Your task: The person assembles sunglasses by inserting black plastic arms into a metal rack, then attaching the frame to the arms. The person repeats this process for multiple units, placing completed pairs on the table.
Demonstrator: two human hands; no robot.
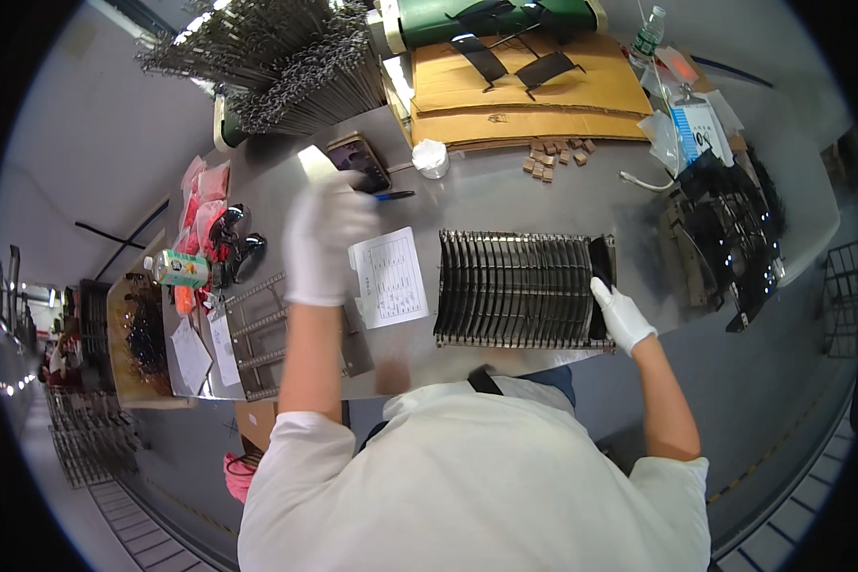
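My left hand [322, 243], in a white glove, is raised over the steel table [534, 200] and holds a small pale card [316, 162]; the hand is blurred. Just beyond it lie a dark phone [359, 159] and a blue pen [393, 195]. A printed paper sheet [388, 276] lies right of the hand. My right hand [621, 313], also gloved, rests on the right end of a slotted metal rack [515, 286], touching a black flat part [601, 286] standing in the last slots.
Cardboard sheets [524, 91] with black parts lie at the back, small brown blocks [553, 157] before them. A white tape roll [431, 157], a green can [181, 269], red packets [205, 200], a metal frame [267, 334] and a pile of black parts [734, 238] surround the work area.
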